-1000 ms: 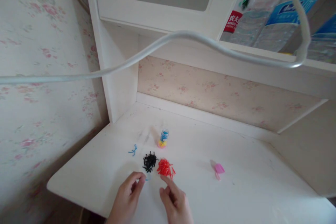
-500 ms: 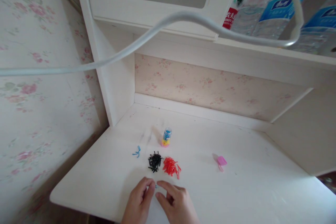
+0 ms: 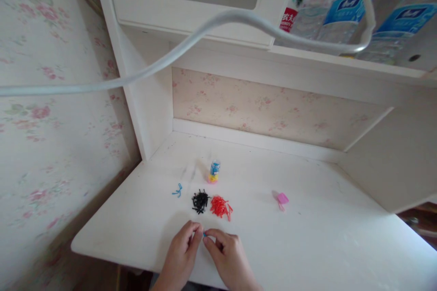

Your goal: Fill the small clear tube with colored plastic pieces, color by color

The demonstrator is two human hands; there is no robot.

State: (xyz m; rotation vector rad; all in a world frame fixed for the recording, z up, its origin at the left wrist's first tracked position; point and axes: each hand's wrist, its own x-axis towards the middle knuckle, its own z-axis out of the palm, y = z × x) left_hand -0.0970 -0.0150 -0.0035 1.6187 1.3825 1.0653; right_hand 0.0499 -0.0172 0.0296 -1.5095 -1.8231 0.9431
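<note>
My left hand (image 3: 183, 248) and my right hand (image 3: 228, 251) meet fingertip to fingertip over the near edge of the table. Between their pinched thumbs and index fingers shows a tiny blue strip (image 3: 204, 234), mostly hidden by the fingers. Just beyond lie a pile of black strips (image 3: 200, 201) and, to its right, a pile of red strips (image 3: 221, 207). A few blue strips (image 3: 178, 190) rest to the left. Behind the piles stands a small clear jar (image 3: 215, 172) with blue, yellow and pink contents in layers.
A pink lid-like piece with a loop (image 3: 282, 198) lies to the right on the white table (image 3: 321, 245). Above hang a white cabinet (image 3: 198, 13) and a shelf with plastic bottles (image 3: 344, 11). A pale cable (image 3: 153, 69) crosses the upper view.
The right thumb and index finger have closed together on the blue strip at the left fingertips. The view has shifted slightly; the piles and jar keep their places on the table.
</note>
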